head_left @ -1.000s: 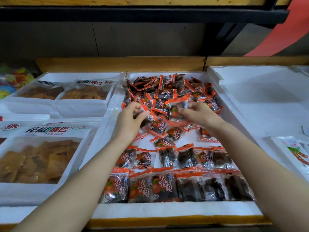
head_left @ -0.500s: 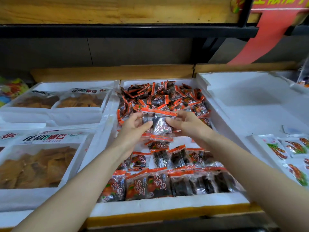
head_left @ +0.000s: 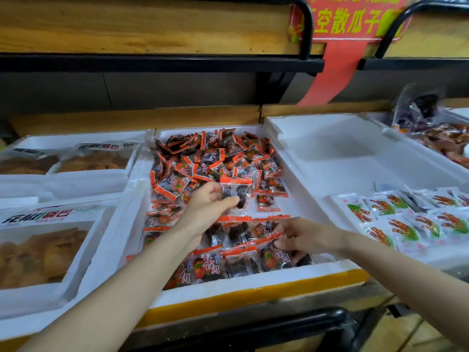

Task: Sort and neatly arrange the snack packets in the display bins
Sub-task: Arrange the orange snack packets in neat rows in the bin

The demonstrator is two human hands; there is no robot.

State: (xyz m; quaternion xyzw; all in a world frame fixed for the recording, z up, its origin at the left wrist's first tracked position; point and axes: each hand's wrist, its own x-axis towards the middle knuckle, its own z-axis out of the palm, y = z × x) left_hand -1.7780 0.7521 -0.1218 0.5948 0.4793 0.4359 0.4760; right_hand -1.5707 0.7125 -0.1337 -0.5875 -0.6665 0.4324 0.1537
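Sorting partly done: clear orange-edged plastic snack packets (head_left: 238, 260) of dark fruit laid in two overlapping rows at the front of the white foam display bin (head_left: 253, 278); jumbled heap (head_left: 215, 158) at the rear left to arrange. Pinching one raised packet (head_left: 237, 189) above mid-bin with left hand (head_left: 209, 208); pinching a front-row packet (head_left: 272, 252) with right hand (head_left: 303, 237)

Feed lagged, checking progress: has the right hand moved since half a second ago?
Yes. The right hand has come back from the loose pile toward the bin's front wall, and now pinches a packet in the front rows.
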